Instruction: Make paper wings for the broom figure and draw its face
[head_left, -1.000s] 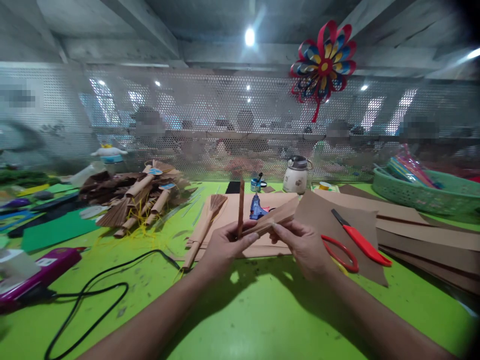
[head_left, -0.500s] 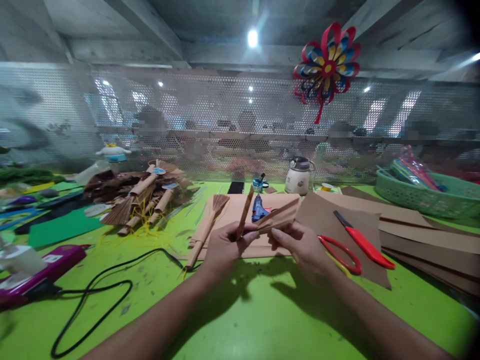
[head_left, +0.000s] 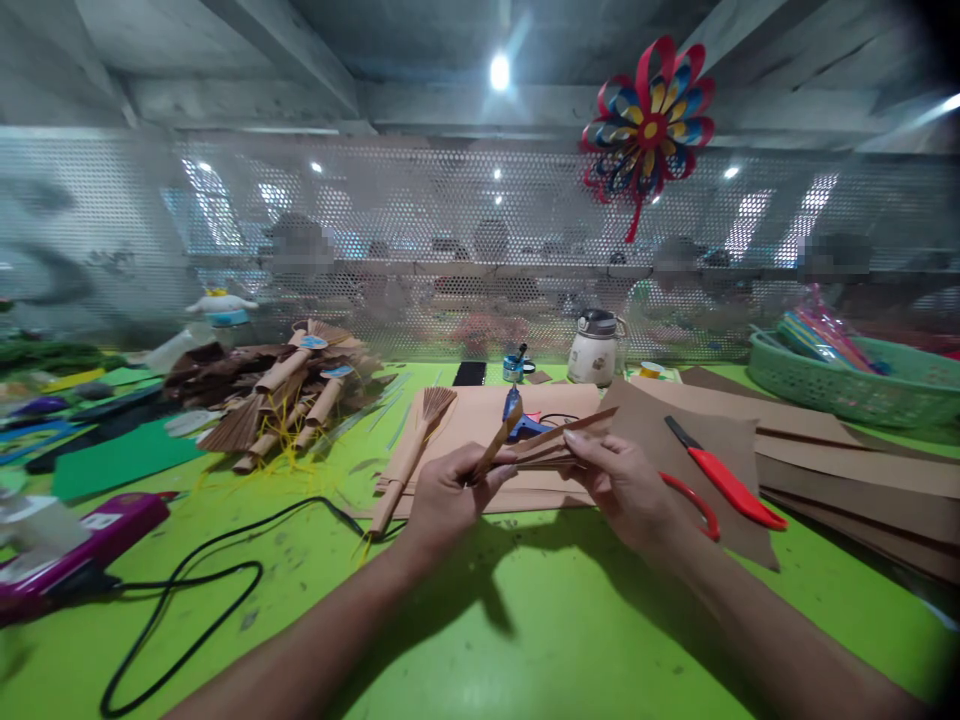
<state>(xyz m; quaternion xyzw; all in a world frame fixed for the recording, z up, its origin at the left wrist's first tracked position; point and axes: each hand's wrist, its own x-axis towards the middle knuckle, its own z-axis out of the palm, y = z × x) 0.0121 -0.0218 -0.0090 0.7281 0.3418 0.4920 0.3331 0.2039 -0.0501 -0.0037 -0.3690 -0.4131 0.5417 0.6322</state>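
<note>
My left hand (head_left: 452,490) is closed round one end of a pleated brown paper strip (head_left: 559,440), and a narrow part of the brown paper sticks up from its fingers. At the strip's other side, my right hand (head_left: 622,485) pinches the folds between thumb and fingers. Just behind the strip, a blue glue gun (head_left: 527,428) rests on a stack of brown paper (head_left: 480,410). Left of my left hand lies a small paper fan with a rolled handle (head_left: 409,460). A red loop handle (head_left: 697,505) shows beside my right hand, partly hidden by it.
A red-handled blade (head_left: 731,480) lies on brown sheets at the right, before a green basket (head_left: 847,380). Finished paper fans (head_left: 300,385) are heaped at the left. A black cord (head_left: 180,580) loops from a purple tool (head_left: 90,545). A flask (head_left: 592,350) stands at the back.
My right hand has shifted slightly right and up along the folded paper. The upright part in my left hand now leans further to the right. The view has moved slightly.
</note>
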